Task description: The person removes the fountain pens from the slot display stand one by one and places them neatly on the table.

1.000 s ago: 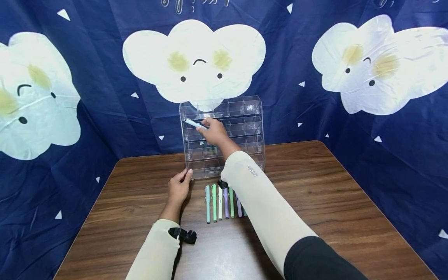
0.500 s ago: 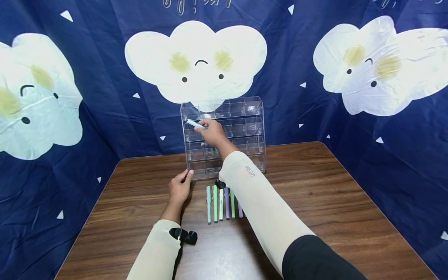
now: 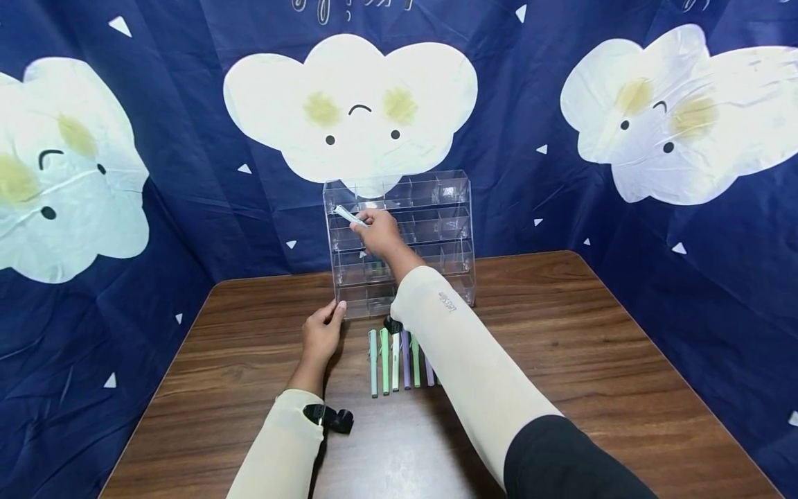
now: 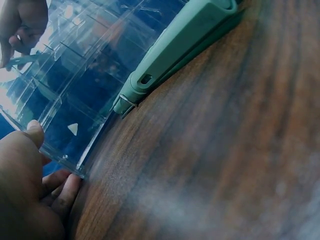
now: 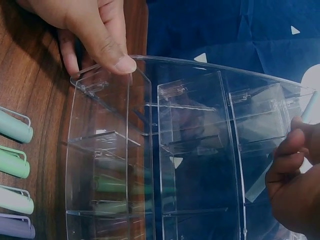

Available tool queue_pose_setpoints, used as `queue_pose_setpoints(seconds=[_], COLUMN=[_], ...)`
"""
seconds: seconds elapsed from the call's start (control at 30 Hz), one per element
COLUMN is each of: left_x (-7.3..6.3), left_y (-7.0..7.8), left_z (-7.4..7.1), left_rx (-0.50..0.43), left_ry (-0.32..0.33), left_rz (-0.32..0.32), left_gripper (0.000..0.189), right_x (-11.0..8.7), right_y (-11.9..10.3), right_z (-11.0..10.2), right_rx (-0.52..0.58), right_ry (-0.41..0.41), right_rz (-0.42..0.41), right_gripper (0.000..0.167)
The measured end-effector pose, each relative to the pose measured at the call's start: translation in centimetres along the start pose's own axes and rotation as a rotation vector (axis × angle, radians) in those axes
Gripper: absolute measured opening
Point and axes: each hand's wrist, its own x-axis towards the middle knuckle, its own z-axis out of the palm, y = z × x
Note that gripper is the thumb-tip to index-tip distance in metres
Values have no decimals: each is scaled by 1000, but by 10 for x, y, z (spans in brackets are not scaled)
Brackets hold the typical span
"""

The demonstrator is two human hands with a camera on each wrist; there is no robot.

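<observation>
A clear plastic rack (image 3: pixel 454 225) with tiers of small compartments stands upright at the back of the table. My left hand (image 3: pixel 321 336) grips its lower left corner; in the right wrist view the left thumb (image 5: pixel 125 65) presses the rack's edge. A light blue pen (image 3: pixel 348 215) is pinched in my right hand (image 3: pixel 382 234) before the rack's upper left compartments. It slants, its free end pointing up and left. In the right wrist view, parts of this pen (image 5: pixel 257 187) show on both sides of the right hand (image 5: pixel 300 180).
Several pens lie side by side before the rack: a light blue pen (image 3: pixel 374 364), a green pen (image 3: pixel 385 364), a white pen (image 3: pixel 395 367), a purple pen (image 3: pixel 406 364) and others partly under the right sleeve (image 3: pixel 461 346). A blue curtain (image 3: pixel 268 222) hangs behind the wooden table (image 3: pixel 249 346).
The pen in my right hand has tilted more steeply, its free end rising slightly and shifting right. My left hand stays on the rack's corner.
</observation>
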Motion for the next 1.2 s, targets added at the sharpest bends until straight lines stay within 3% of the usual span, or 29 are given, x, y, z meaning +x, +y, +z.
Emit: queue_pose_setpoints(seconds=[0.27, 0.47, 0.73, 1.07, 1.2], left_x=[2, 2, 1, 2, 1], left_y=[1, 1, 2, 0, -1], left_z=[-1, -1, -1, 0, -1], left_rx=[-8, -3, 5, 5, 2], left_ry=[11, -4, -27, -22, -11], left_rz=[3, -9, -28, -30, -18], left_gripper=[47, 46, 46, 47, 48], right_x=[1, 3, 5, 7, 4], right_y=[-6, -9, -11, -22, -25], right_z=[-4, -10, -22, -34, -37], right_rx=[6, 20, 5, 107, 165], right_ry=[89, 99, 150, 254, 237], right_rz=[-52, -76, -189, -328, -348], right_gripper=[20, 25, 23, 17, 15])
